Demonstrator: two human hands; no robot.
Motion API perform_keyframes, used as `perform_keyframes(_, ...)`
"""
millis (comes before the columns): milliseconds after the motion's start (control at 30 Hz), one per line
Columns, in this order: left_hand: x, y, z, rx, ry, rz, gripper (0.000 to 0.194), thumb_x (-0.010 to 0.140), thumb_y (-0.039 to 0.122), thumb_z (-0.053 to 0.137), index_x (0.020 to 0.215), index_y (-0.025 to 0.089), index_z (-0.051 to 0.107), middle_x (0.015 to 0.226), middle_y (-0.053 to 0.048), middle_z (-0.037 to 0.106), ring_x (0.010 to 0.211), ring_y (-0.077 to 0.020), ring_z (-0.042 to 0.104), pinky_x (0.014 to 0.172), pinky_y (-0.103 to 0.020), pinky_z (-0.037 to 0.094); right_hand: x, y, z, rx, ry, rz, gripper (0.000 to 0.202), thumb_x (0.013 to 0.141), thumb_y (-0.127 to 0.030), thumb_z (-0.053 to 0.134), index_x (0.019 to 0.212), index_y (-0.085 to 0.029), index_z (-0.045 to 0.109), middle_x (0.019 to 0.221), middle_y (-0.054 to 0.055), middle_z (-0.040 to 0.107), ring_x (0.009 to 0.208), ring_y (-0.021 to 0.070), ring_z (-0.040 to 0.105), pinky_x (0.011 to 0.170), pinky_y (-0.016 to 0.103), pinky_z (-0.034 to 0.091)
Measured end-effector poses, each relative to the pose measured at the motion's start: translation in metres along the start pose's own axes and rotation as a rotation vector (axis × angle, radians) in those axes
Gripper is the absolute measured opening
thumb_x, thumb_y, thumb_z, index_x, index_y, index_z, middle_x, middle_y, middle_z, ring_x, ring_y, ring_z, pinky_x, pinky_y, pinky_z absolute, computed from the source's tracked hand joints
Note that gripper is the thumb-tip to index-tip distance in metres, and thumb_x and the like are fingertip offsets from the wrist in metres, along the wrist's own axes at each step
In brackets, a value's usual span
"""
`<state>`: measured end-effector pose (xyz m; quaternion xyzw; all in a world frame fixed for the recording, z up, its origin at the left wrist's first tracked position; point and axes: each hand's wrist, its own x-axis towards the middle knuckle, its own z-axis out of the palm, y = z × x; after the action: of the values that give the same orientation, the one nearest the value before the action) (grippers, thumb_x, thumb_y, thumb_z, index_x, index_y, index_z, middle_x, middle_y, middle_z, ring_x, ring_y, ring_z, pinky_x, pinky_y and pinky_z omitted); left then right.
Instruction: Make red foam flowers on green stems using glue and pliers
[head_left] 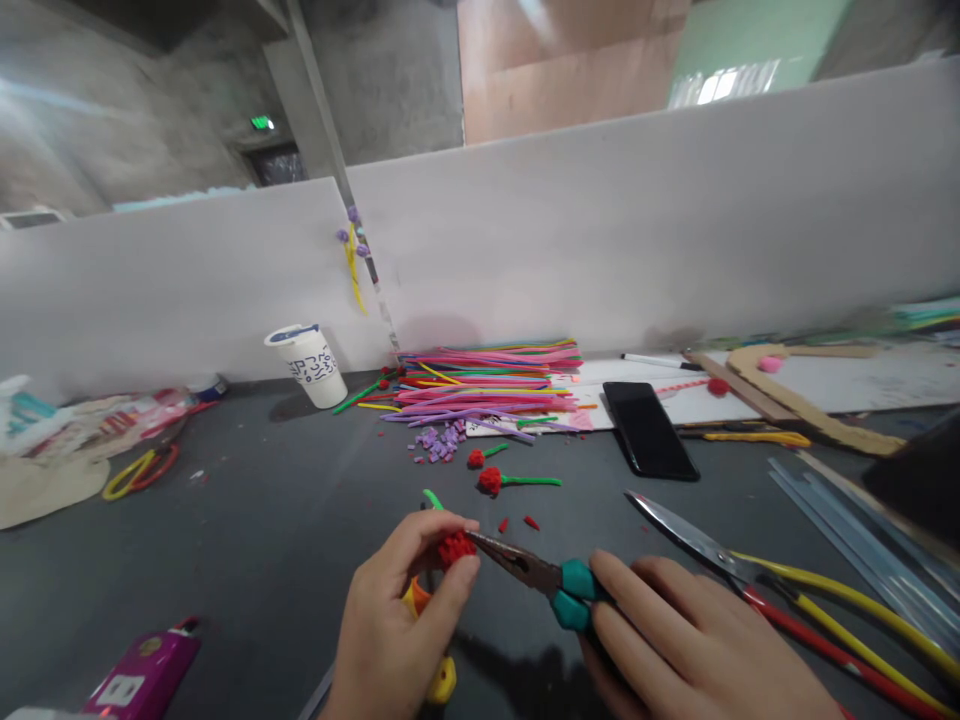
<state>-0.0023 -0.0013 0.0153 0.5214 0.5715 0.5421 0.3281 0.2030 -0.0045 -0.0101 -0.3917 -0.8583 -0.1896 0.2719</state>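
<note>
My left hand (409,610) pinches a red fuzzy flower head (456,548) between thumb and fingertips, and a green stem end (432,498) shows above the fingers. My right hand (690,640) is wrapped round the teal handles of needle-nose pliers (529,567). The pliers' tips touch the flower's right side. Beyond the hands lie two red flowers with green stems, a larger one (490,481) and a smaller one (477,458). Two small red bits (531,522) rest just behind the pliers.
Large scissors (694,530) lie open at the right, below a black phone (651,430). Colourful fuzzy stems (487,385) are piled near the partition, with purple pieces (441,442) before them. A white cup (311,368) stands left. A purple box (146,672) sits lower left.
</note>
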Motion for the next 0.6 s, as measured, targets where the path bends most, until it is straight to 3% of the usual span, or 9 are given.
perform_keyframes(100, 0.003, 0.001, -0.001, -0.134, 0.016, -0.080, 0.008, 0.074, 0.023, 0.073, 0.081, 0.024, 0.075, 0.084, -0.003, 0.080, 0.074, -0.0179, 0.071, 0.069, -0.024, 0.054, 0.003, 0.003, -0.002, 0.041, 0.018, 0.032, 0.016, 0.089, -0.016, 0.052, 0.080, -0.023, 0.063, 0.100, 0.004, 0.073, 0.085, 0.0248, 0.062, 0.068, 0.036, 0.047)
perform_keyframes(233, 0.007, 0.004, -0.005, -0.408, 0.003, -0.217, 0.015, 0.073, 0.028, 0.078, 0.084, 0.020, 0.074, 0.085, -0.006, 0.080, 0.068, -0.0172, 0.072, 0.061, -0.022, 0.053, 0.007, 0.008, -0.009, 0.190, 0.148, 0.098, 0.019, 0.089, -0.019, 0.049, 0.080, -0.022, 0.065, 0.094, 0.006, 0.073, 0.084, 0.0222, 0.066, 0.073, 0.034, 0.052)
perform_keyframes(400, 0.007, 0.006, -0.009, -0.496, -0.044, -0.263, 0.023, 0.070, 0.031, 0.082, 0.087, 0.018, 0.074, 0.088, -0.008, 0.080, 0.064, -0.0164, 0.072, 0.061, -0.023, 0.054, 0.010, 0.011, -0.011, 0.374, -0.032, 0.206, 0.012, 0.082, -0.016, 0.058, 0.080, -0.024, 0.066, 0.096, 0.003, 0.071, 0.084, 0.0174, 0.067, 0.074, 0.027, 0.055)
perform_keyframes(600, 0.004, 0.005, -0.010, -0.481, -0.056, -0.249, 0.024, 0.069, 0.034, 0.083, 0.087, 0.020, 0.074, 0.089, -0.006, 0.081, 0.062, -0.0157, 0.071, 0.061, -0.023, 0.056, 0.008, 0.009, -0.008, 0.434, -0.033, 0.225, 0.014, 0.081, -0.015, 0.059, 0.081, -0.025, 0.068, 0.095, 0.003, 0.071, 0.084, 0.0178, 0.067, 0.074, 0.027, 0.055)
